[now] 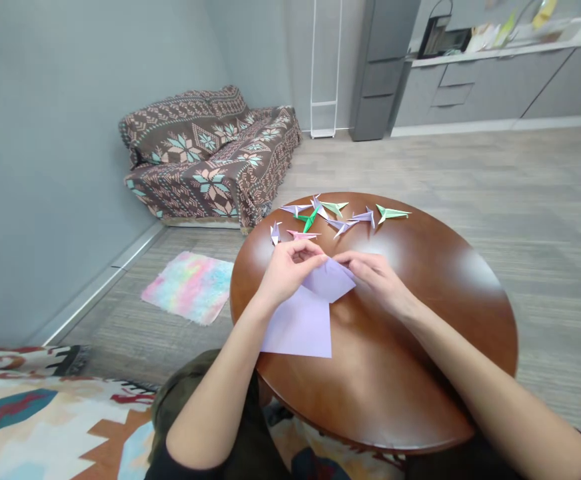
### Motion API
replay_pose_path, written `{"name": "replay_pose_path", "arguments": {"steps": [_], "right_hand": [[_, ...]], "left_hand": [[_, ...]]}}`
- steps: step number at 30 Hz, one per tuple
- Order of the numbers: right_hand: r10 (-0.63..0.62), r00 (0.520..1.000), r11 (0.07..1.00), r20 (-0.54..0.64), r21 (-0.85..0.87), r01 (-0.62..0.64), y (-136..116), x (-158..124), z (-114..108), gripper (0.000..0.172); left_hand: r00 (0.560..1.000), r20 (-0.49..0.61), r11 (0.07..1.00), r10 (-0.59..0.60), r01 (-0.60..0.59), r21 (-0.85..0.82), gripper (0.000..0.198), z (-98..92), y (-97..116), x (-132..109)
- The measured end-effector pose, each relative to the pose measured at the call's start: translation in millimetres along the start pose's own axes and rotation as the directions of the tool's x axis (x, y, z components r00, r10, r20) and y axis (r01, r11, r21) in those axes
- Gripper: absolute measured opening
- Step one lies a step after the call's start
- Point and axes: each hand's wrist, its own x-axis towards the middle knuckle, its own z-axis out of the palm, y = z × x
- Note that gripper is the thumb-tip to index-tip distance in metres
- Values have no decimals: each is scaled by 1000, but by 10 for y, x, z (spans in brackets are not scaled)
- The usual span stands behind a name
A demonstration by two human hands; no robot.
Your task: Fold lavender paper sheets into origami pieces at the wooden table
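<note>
Seen from above and in front of a seated person, a round wooden table (395,393) with a glossy reddish-brown top filled the middle of the view. Near its left edge lay a sheet of lilac paper (298,323), one corner folded up into a raised flap that sat between the two bare hands. The left hand (288,270) was closed, its fingers pinching the upper fold of the paper. The right hand (375,280) came in from the other side, its fingertips (343,259) gripping the flap's top edge. Both forearms rested over the table's near edge.

Toward the far edge, just beyond the hands, lay about nine small folded paper figures (335,217) with sharp, pointed tips, in lilac, green and pink (the exact count was hard to be sure of, as some overlapped).

Past the table's far left edge, a tie-dye pastel rug (188,287) lay on the grey floor. A sofa (210,160) under a brown patterned throw stood in the corner beyond it. Grey kitchen cabinets (485,87) ran along the far wall, and a bright patterned rug (35,413) lay at the lower left.
</note>
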Motion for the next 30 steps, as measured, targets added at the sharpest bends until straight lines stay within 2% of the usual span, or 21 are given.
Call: {"name": "replay_pose_path", "arguments": {"steps": [3,7,14,17,21,24,27,30], "right_hand": [[1,1000,999,4,37,-1,29,4,9,31],[-20,997,999,-77,-39,17,41,-5,8,28],[-73,995,986,-70,-155,61,-25,-35,-11,32],[-54,990,981,-134,-193,28,-5,-25,1,22],[-24,982,987,-189,-158,-6,29,-3,-8,15],[-35,980,988,-193,-151,6,33,4,-29,14],[-23,979,993,-204,-121,-2,21,9,-39,15],[49,962,999,-267,32,-41,5,24,-34,24]], "left_hand": [[999,14,995,-42,43,-87,17,24,-6,-7],[993,69,976,-94,106,-192,21,54,20,-18],[991,20,972,-131,133,-194,21,56,12,-10],[991,35,965,-129,133,-227,18,65,-18,-13],[985,119,950,-122,151,-273,19,61,-33,-25],[985,151,967,-87,120,-226,22,54,-14,-30],[991,126,987,-48,67,-146,25,66,12,-31],[995,86,985,-42,56,-165,25,86,21,-36]]}}
